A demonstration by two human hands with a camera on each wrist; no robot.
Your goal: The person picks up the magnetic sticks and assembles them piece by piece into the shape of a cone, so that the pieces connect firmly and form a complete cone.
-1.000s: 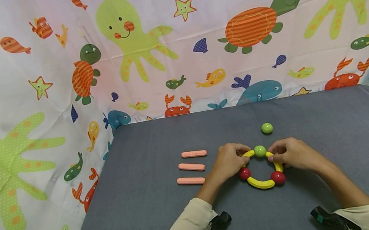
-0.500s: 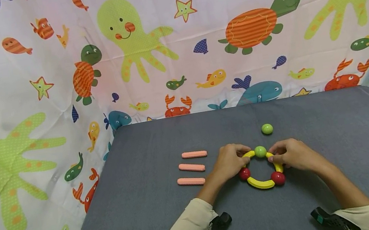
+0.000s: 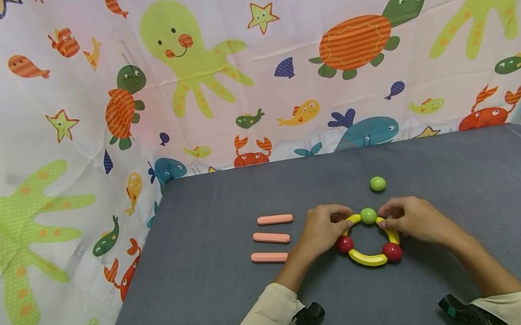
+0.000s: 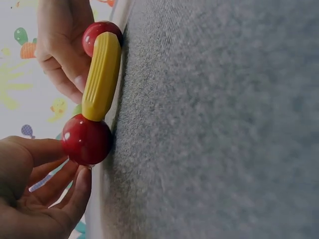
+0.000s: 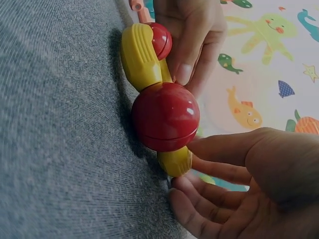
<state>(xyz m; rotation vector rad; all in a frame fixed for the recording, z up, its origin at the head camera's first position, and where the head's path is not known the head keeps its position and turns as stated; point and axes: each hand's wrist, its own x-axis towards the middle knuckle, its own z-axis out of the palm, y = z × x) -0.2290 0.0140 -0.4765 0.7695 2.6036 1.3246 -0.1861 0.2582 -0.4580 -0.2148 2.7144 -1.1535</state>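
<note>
On the grey cloth, yellow curved pieces and balls form a ring. At its far side is a green ball. A red ball sits at the left and another red ball at the near right, with a yellow curved piece between them. My left hand pinches the left yellow curved piece, partly hidden by the fingers. With thumb and fingers, my right hand grips the right yellow curved piece. In the right wrist view, that piece's yellow end shows between thumb and fingers.
A loose green ball lies behind the ring. To the left, three salmon-pink sticks lie in a column, the nearest partly behind the left forearm. A printed sea-animal curtain hangs behind the table's far edge.
The head view has tipped very slightly. Both hands keep their hold on the ring's yellow pieces, and the ring looks nearly the same.
</note>
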